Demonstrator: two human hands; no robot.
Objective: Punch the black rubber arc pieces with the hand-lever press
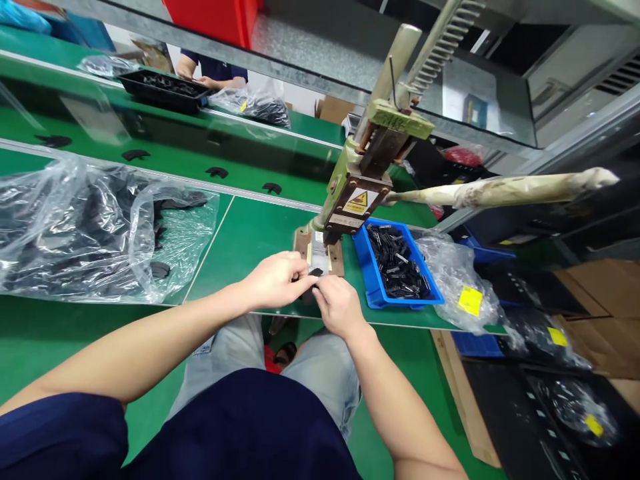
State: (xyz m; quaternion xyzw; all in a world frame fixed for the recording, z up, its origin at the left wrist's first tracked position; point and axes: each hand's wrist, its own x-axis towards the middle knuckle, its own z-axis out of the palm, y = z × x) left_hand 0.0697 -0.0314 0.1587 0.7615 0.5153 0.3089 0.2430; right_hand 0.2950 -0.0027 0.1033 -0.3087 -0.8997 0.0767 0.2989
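Note:
My left hand (280, 279) and my right hand (340, 303) meet at the front of a green hand press (345, 190). Their fingertips pinch a small black plastic part (316, 272), mostly hidden by the fingers. It sits at the near end of the metal fixture (320, 250) on the press base, below the ram. Whether it rests in the fixture or just above it, I cannot tell. The press lever (500, 192) sticks out to the right. Beside the base stands a blue bin (367, 283) of small black parts (397, 260).
A clear plastic bag (90, 233) of black parts lies on the bench at left. Several black curved pieces (217, 172) lie along the green strip behind. More bags (457, 280) sit right of the bin. Across the bench, a person's hands (205, 81) work near a black tray (160, 93).

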